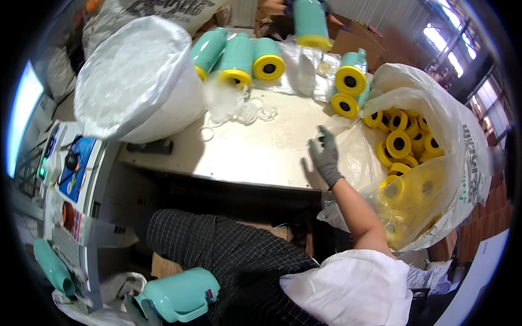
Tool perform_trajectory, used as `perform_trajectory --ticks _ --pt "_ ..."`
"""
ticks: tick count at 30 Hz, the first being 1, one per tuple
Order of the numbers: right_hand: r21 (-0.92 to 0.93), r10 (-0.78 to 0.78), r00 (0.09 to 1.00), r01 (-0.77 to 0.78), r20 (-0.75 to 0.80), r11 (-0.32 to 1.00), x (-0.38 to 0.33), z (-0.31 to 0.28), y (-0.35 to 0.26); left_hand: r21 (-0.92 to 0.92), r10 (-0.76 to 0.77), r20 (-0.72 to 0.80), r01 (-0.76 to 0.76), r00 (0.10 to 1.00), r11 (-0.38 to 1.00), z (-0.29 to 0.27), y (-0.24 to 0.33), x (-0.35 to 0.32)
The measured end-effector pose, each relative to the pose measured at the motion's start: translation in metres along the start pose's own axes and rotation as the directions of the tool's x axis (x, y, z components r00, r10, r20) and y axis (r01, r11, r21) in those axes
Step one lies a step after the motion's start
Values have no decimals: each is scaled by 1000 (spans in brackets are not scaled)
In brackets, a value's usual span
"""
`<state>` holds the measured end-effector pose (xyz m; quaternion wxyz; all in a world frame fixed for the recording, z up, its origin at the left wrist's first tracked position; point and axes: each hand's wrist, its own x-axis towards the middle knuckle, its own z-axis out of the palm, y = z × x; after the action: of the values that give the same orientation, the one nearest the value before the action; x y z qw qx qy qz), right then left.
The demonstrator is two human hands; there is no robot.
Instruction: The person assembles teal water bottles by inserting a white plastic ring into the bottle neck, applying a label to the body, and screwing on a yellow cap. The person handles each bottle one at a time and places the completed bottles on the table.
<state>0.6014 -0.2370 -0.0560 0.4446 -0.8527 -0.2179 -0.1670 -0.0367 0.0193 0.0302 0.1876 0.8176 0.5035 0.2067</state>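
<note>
Teal jug [182, 288] lies on its side low on your left, against your dark checked trousers [217, 239], with its handle toward the lower edge of the view. Your left hand [142, 311], in a grey glove, is at the jug's left end; it is partly cut off and dim, so you cannot tell how firmly its fingers close there.

Your right hand [326, 158], gloved in grey too, is empty, its thumb and fingers parted and slightly curled. It hovers just above the pale tabletop [261, 149], casting a shadow to its left, with the fingertips pointing away from you. Your bare right forearm [360, 212] slants up and leftward from a bent elbow, below a white sleeve [353, 285].

Right of that hand, a white sack [472, 157] stands open, filled with yellow ring-shaped parts [398, 144] with dark centres. Loose white rings [247, 113] lie farther off on the table, in front of teal bottles with yellow bases [237, 52].
</note>
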Motion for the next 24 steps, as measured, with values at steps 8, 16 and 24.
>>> perform_trajectory --ticks 8,16,24 --pt "-617 306 798 -597 -519 513 93 -198 144 57 -102 59 98 993 994 -1 -5 5" --pt "-457 456 855 -518 -247 724 107 -325 343 -103 -148 77 155 986 983 10 53 32" --pt "-207 662 702 -711 -265 672 130 -220 315 -109 -184 -29 179 983 978 14 38 2"
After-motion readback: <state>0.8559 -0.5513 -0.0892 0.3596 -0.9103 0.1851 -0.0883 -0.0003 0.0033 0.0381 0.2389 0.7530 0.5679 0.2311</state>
